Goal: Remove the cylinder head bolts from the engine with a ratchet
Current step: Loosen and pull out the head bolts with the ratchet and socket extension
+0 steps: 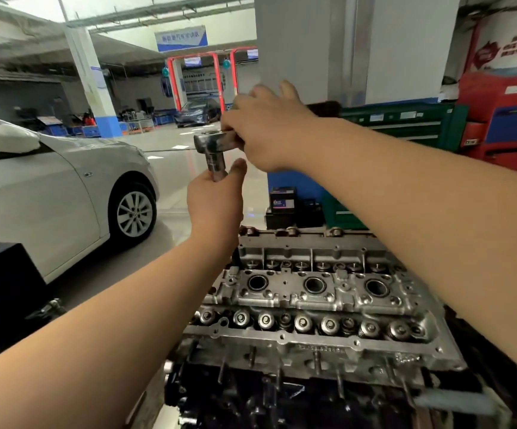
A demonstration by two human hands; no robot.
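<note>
A chrome ratchet [209,143] with a socket [217,168] under its head is held up in the air, well above the far left end of the engine. My right hand [269,131] is closed around the ratchet's handle just behind the head. My left hand [215,201] grips the socket from below; what lies under my fingers is hidden. The bare aluminium cylinder head [322,300] lies below, with three round plug wells along its middle and rows of valve springs on both sides.
A white car [52,187] stands close on the left. Green and red tool cabinets [436,125] line the right wall behind a white pillar. A black battery [282,201] sits on the floor beyond the engine. A dark box [6,283] is at my left.
</note>
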